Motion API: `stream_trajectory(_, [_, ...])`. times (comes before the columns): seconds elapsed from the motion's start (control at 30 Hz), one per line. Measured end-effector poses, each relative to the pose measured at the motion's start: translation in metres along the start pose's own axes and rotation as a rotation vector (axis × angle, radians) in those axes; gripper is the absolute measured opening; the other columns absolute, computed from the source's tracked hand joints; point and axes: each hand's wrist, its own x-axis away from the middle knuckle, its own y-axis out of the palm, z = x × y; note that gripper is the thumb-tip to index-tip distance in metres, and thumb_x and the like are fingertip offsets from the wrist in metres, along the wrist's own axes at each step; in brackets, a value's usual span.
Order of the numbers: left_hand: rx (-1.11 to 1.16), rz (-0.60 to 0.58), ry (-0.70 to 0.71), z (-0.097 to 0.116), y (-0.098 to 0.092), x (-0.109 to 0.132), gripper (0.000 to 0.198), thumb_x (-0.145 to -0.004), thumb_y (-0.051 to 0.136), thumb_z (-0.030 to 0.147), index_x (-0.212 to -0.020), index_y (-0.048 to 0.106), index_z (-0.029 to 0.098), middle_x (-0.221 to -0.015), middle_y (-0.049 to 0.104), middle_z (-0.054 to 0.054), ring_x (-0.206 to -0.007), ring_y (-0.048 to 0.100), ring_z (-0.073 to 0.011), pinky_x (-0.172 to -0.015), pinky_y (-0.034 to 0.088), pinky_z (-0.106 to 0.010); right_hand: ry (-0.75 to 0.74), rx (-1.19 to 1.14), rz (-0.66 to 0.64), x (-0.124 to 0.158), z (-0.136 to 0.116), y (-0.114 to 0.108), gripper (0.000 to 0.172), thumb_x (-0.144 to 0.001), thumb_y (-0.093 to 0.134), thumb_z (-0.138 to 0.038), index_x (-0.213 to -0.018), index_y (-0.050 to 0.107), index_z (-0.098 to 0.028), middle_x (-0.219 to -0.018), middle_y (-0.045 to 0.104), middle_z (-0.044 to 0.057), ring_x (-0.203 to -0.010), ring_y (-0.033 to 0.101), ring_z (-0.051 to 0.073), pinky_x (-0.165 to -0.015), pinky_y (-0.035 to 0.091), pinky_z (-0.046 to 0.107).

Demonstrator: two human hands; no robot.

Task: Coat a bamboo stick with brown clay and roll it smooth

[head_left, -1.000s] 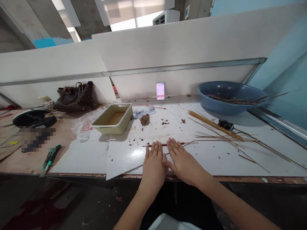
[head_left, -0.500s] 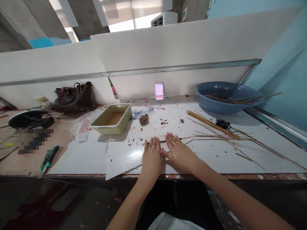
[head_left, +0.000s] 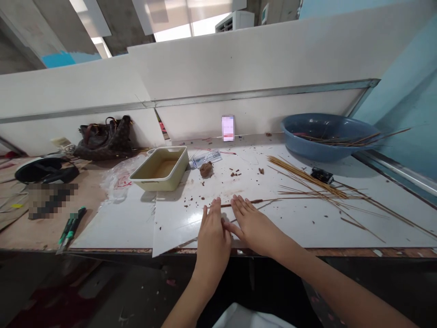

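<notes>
Both hands lie open and flat, side by side, the left hand (head_left: 213, 241) and right hand (head_left: 254, 225) nearly meeting at the thumbs, neither clamped on anything. Just past their fingertips runs a thin brown stick (head_left: 246, 201), which they may be touching, though this view makes that hard to be sure of. It looks light and stiff, likely to snap if bent, and easiest to take at its middle between finger and thumb. It lies on a white plastic sheet (head_left: 177, 228) over a wooden bench (head_left: 41, 234). Farther off sit a blue basin (head_left: 307, 150) holding more sticks, a cream tray (head_left: 153, 182) to the left, and a loose bundle of sticks (head_left: 307, 187) to the right, whose stray ends could catch. Nearer lie a brown lump (head_left: 205, 169) and scattered crumbs (head_left: 234, 174), neither in the way.
</notes>
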Motion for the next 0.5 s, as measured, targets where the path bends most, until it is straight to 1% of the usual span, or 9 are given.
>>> stream_trajectory(0.07, [0.043, 0.13, -0.058, 0.0, -0.003, 0.001, 0.056, -0.102, 0.041, 0.007, -0.157, 0.044, 0.018, -0.154, 0.063, -0.015, -0.149, 0.056, -0.0268, -0.13, 0.041, -0.059, 0.021, 0.015, -0.011, -0.014, 0.001, 0.001, 0.098, -0.108, 0.02, -0.074, -0.169, 0.029, 0.002, -0.176, 0.02, 0.025, -0.167, 0.017, 0.034, -0.136, 0.02, 0.054])
stream_trajectory(0.13, [0.068, 0.227, -0.079, -0.002, -0.007, 0.003, 0.045, -0.106, 0.042, 0.012, -0.149, 0.053, 0.021, -0.144, 0.069, -0.013, -0.144, 0.06, -0.028, -0.128, 0.043, -0.061, 0.026, 0.021, 0.001, -0.021, 0.003, 0.003, 0.097, -0.108, 0.023, -0.075, -0.17, 0.026, -0.001, -0.176, 0.018, 0.024, -0.167, 0.016, 0.035, -0.136, 0.021, 0.057])
stream_trajectory(0.17, [0.08, 0.264, -0.074, -0.003, -0.009, 0.004, 0.041, -0.107, 0.042, 0.013, -0.144, 0.057, 0.021, -0.139, 0.071, -0.012, -0.142, 0.062, -0.028, -0.127, 0.044, -0.061, 0.024, 0.024, 0.013, -0.021, 0.003, 0.005, 0.097, -0.108, 0.025, -0.075, -0.171, 0.024, -0.002, -0.176, 0.018, 0.024, -0.167, 0.017, 0.036, -0.136, 0.021, 0.058])
stream_trajectory(0.23, [0.099, 0.325, -0.047, -0.006, -0.014, 0.007, 0.037, -0.107, 0.043, 0.014, -0.138, 0.062, 0.022, -0.132, 0.074, -0.011, -0.138, 0.064, -0.0275, -0.126, 0.045, -0.061, 0.014, 0.035, 0.048, -0.01, 0.001, 0.011, 0.097, -0.107, 0.028, -0.075, -0.172, 0.022, -0.002, -0.176, 0.02, 0.024, -0.166, 0.017, 0.037, -0.136, 0.022, 0.058])
stream_trajectory(0.33, [0.106, 0.381, -0.005, -0.01, -0.022, 0.01, 0.035, -0.106, 0.045, 0.014, -0.133, 0.066, 0.023, -0.125, 0.076, -0.009, -0.134, 0.066, -0.0265, -0.124, 0.047, -0.059, -0.026, 0.055, 0.101, 0.015, -0.004, 0.022, 0.096, -0.108, 0.03, -0.072, -0.172, 0.021, -0.001, -0.176, 0.021, 0.024, -0.166, 0.02, 0.036, -0.136, 0.025, 0.056])
stream_trajectory(0.4, [0.102, 0.395, -0.004, -0.011, -0.026, 0.011, 0.034, -0.106, 0.045, 0.014, -0.13, 0.067, 0.023, -0.124, 0.076, -0.009, -0.132, 0.067, -0.026, -0.124, 0.047, -0.058, -0.045, 0.057, 0.118, 0.026, -0.006, 0.026, 0.094, -0.109, 0.03, -0.072, -0.172, 0.021, -0.002, -0.176, 0.022, 0.024, -0.166, 0.022, 0.036, -0.135, 0.027, 0.055])
stream_trajectory(0.43, [0.107, 0.4, -0.017, -0.011, -0.027, 0.01, 0.034, -0.106, 0.044, 0.015, -0.13, 0.067, 0.023, -0.125, 0.076, -0.009, -0.131, 0.067, -0.0259, -0.124, 0.047, -0.057, -0.047, 0.057, 0.114, 0.026, -0.005, 0.026, 0.094, -0.109, 0.03, -0.072, -0.172, 0.021, -0.002, -0.176, 0.022, 0.024, -0.166, 0.022, 0.036, -0.135, 0.027, 0.056])
stream_trajectory(0.5, [0.142, 0.41, -0.058, -0.01, -0.028, 0.01, 0.035, -0.107, 0.045, 0.017, -0.135, 0.065, 0.023, -0.129, 0.075, -0.01, -0.13, 0.067, -0.0259, -0.12, 0.051, -0.053, -0.035, 0.058, 0.084, 0.016, -0.002, 0.022, 0.097, -0.108, 0.027, -0.074, -0.171, 0.022, -0.001, -0.175, 0.021, 0.025, -0.165, 0.021, 0.037, -0.135, 0.026, 0.057])
